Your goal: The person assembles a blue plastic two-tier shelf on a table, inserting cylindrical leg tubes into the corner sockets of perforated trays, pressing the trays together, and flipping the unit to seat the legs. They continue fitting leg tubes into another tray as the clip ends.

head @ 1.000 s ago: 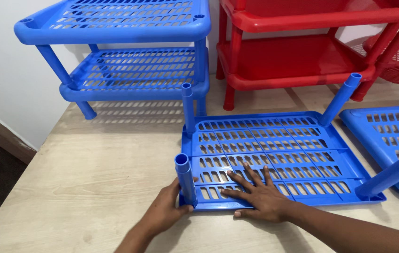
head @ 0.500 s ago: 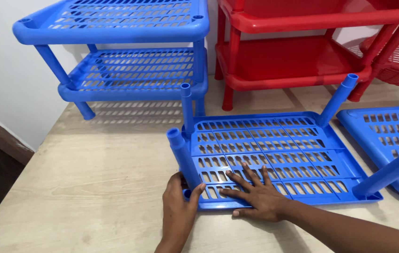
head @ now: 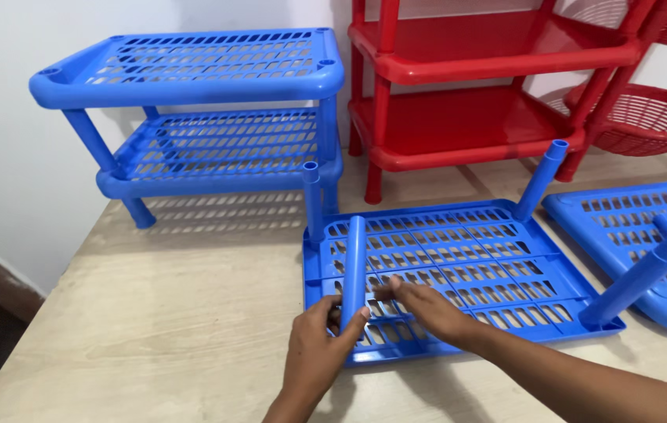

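Note:
A blue slotted plastic shelf panel [head: 498, 258] lies flat on the light wooden table [head: 192, 313], with blue tube legs standing in three of its corners. My left hand [head: 319, 348] grips the bottom of a loose blue tube leg [head: 354, 262], which leans over the panel's near left corner. My right hand [head: 426, 307] rests palm down on the panel, fingers spread, just right of that tube.
An assembled blue two-tier rack [head: 200, 117] stands at the back left against the wall. A red rack [head: 474, 86] and a red round basket stand [head: 647, 117] are at the back right. Another blue panel [head: 639, 227] with tubes lies at the right edge.
The tube leg at the near left corner has come out of its socket and now tilts over the panel in my left hand. My right hand stayed on the panel.

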